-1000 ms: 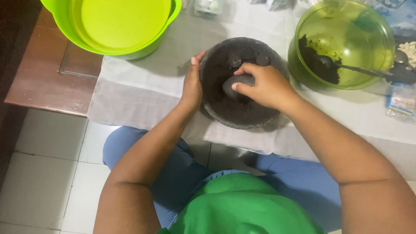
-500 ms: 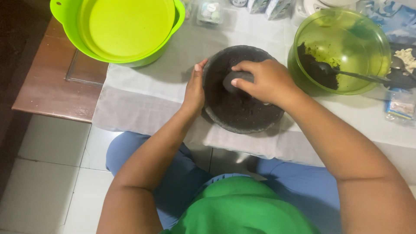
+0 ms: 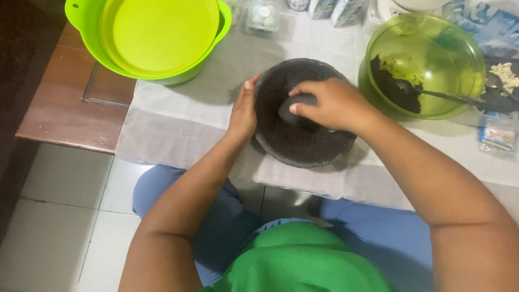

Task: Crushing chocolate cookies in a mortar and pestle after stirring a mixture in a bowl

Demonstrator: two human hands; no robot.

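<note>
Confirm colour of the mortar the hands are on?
Dark grey, near black, stone mortar; the only view, the head camera, shows it.

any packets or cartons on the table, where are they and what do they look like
Clear plastic pack: top edge, right of the lime bowl, pale round pieces inside.
Two small cartons: top edge above the stone mortar, blue and white.
Small sachet: right edge below the green glass bowl, clear with blue print.

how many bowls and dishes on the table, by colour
Lime green bowl, holding a matching lid: 1
Clear green bowl, with dark paste and a spoon: 1
Dark stone mortar, left hand on its rim, right hand on the pestle: 1
Total: 3
</note>
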